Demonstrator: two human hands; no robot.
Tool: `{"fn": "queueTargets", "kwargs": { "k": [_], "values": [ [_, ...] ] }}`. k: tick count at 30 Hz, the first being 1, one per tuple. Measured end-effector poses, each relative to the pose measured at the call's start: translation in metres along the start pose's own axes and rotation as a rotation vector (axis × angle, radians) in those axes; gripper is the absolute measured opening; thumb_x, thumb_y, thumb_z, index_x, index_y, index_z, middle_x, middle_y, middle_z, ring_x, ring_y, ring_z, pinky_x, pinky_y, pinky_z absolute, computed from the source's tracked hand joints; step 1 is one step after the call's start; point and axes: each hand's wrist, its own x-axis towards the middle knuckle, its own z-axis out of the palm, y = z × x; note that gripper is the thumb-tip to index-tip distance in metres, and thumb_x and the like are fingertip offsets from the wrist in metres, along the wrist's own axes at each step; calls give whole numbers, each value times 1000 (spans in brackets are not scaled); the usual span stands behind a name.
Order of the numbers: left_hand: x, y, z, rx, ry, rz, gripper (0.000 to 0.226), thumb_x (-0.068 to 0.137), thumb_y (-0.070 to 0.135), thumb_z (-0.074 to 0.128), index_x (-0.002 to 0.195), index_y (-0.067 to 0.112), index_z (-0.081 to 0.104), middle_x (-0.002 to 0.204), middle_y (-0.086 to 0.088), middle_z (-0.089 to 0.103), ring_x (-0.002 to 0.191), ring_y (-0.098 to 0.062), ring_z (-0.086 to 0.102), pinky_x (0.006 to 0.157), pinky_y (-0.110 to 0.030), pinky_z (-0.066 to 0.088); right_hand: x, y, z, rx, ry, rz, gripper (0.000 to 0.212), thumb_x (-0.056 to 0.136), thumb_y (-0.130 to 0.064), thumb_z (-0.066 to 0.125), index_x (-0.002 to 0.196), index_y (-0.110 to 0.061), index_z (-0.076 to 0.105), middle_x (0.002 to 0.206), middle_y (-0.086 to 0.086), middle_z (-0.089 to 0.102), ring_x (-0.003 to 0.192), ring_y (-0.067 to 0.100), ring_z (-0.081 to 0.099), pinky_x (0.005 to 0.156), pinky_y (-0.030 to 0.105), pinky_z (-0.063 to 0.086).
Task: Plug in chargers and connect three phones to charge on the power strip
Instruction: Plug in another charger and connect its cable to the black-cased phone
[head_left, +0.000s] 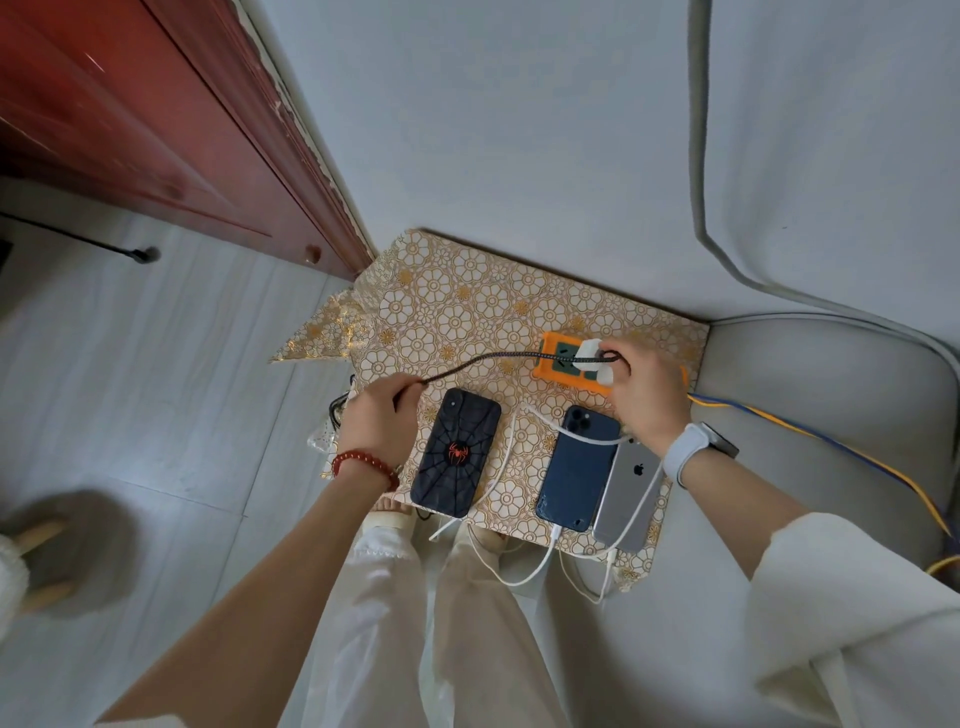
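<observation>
An orange power strip lies on a small table with a gold flower-patterned cover. My right hand grips a white charger on the strip, another white charger just below it. A black braided cable runs from that charger to my left hand, which holds its free end. Three phones lie face down: one in a spider-web case, a blue one and a silver one. White cables lead into the bottom ends of the blue and silver phones.
A grey sofa stands to the right, with the strip's yellow-blue cord lying across it. A red-brown wooden door is at the upper left, light floor below it. A blurred grey slipper sits at the lower left.
</observation>
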Motion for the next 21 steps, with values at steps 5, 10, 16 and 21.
{"fn": "queueTargets", "kwargs": {
  "k": [5,10,16,21],
  "values": [
    [25,23,-1,-78,45,-44,18,89,17,50,93,13,66,63,10,55,52,-8,47,47,-21,35,1,-1,-1,149,-18,90,28,86,5,46,106,-1,65,104,22,68,90,39,65,80,46,54],
    [37,31,-1,-19,49,-25,21,90,17,47,98,11,65,76,-4,60,58,-14,49,57,-25,39,2,-4,-1,91,-31,80,29,83,6,51,106,-3,66,100,21,70,91,34,65,80,38,53],
    [39,28,-5,11,57,8,22,90,15,46,101,8,65,84,-9,63,65,-17,50,59,-25,39,4,-9,2,-56,-12,29,35,82,7,45,108,-5,65,101,20,70,91,37,63,77,40,53],
    [39,25,-7,27,57,8,22,91,15,46,100,8,65,84,-10,65,67,-21,54,59,-26,39,4,-7,5,-152,-84,12,31,88,-2,47,113,-9,63,101,19,70,91,38,62,74,40,50]
  ]
}}
